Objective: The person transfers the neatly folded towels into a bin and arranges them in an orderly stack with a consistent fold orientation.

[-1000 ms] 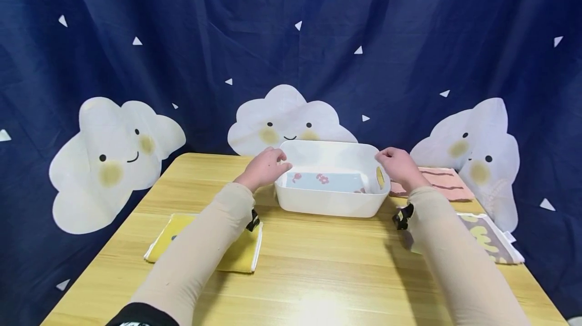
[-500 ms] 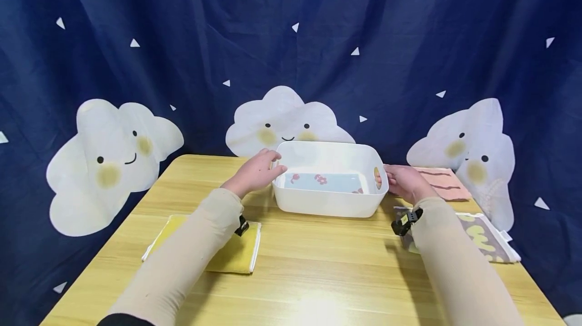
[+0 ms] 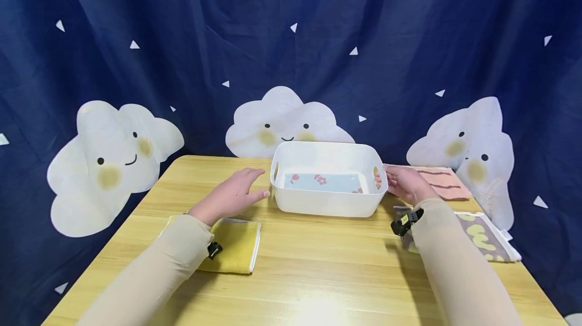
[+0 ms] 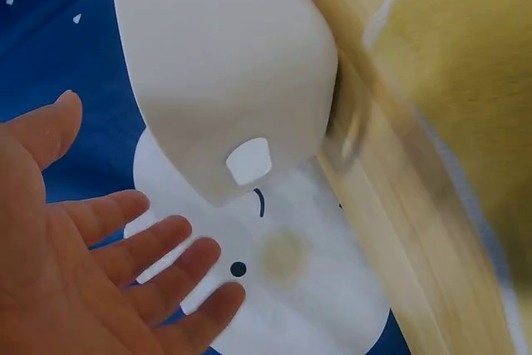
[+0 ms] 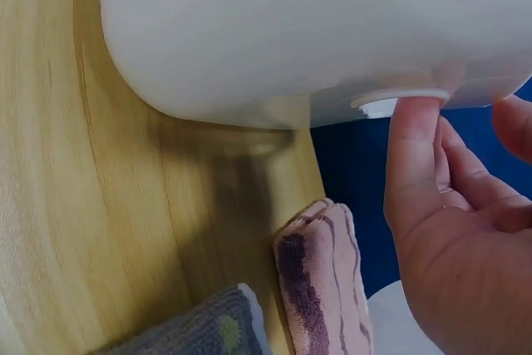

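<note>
A white plastic storage basket (image 3: 325, 204) with oval handle holes stands at the back of the table. On its floor lies a light blue cloth (image 3: 332, 183) with pink flowers. My right hand (image 3: 406, 184) holds the basket at its right end; in the right wrist view, fingers (image 5: 416, 151) reach into the handle hole, with the thumb close to the basket wall. Left of the basket, my left hand (image 3: 232, 195) hovers with fingers spread and nothing in it. The left wrist view shows its palm apart from the basket's end wall (image 4: 224, 64).
A folded yellow towel (image 3: 236, 245) with white edging lies partly under my left forearm. Toward the right edge lie a pink striped towel (image 3: 443, 183) and a grey towel with yellow-green pattern (image 3: 484, 237). A blue curtain (image 3: 291, 38) hangs behind the wooden table (image 3: 318, 265).
My left hand has left the basket's left rim and drawn back toward the yellow towel. My right hand has shifted from the right rim down to the handle hole.
</note>
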### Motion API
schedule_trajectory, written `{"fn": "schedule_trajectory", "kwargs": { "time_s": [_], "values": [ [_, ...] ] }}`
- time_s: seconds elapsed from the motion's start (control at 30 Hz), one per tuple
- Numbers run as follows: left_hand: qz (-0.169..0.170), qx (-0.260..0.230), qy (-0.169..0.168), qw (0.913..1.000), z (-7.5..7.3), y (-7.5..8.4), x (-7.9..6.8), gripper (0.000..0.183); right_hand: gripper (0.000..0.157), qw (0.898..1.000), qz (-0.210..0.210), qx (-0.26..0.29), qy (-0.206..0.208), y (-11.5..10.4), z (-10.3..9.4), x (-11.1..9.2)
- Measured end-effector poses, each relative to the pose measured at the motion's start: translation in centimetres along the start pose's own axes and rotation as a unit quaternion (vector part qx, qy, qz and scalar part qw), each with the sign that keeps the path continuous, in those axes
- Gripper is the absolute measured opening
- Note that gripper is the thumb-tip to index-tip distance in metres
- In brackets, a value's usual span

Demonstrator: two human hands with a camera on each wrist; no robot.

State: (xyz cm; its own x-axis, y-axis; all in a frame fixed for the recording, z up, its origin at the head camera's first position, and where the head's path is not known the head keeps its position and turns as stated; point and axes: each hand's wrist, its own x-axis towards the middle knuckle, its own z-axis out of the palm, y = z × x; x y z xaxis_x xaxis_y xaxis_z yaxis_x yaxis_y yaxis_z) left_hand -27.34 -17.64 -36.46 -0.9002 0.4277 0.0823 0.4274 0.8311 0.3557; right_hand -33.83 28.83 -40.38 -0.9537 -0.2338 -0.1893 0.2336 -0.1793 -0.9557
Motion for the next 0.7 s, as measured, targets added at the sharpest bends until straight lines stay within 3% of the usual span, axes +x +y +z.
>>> {"fn": "schedule_trajectory", "kwargs": {
  "time_s": [0.3, 0.5, 0.7],
  "values": [
    [-0.044, 0.092, 0.023, 0.9945, 2.0, -0.5, -3.6, 0.082, 0.029, 1.0, 0.006, -0.015, 0.001, -0.2, 0.0, 0.0],
    [-0.082, 0.109, 0.007, 0.9907, 3.6, -0.9, -6.1, 0.081, 0.027, 1.0, 0.003, -0.012, -0.001, -0.2, 0.3, -0.1],
    [-0.12, 0.094, -0.037, 0.9877, 4.7, -1.6, -8.5, 0.082, 0.024, 1.0, -0.001, -0.016, -0.005, -0.2, 0.3, -0.1]
  ]
}}
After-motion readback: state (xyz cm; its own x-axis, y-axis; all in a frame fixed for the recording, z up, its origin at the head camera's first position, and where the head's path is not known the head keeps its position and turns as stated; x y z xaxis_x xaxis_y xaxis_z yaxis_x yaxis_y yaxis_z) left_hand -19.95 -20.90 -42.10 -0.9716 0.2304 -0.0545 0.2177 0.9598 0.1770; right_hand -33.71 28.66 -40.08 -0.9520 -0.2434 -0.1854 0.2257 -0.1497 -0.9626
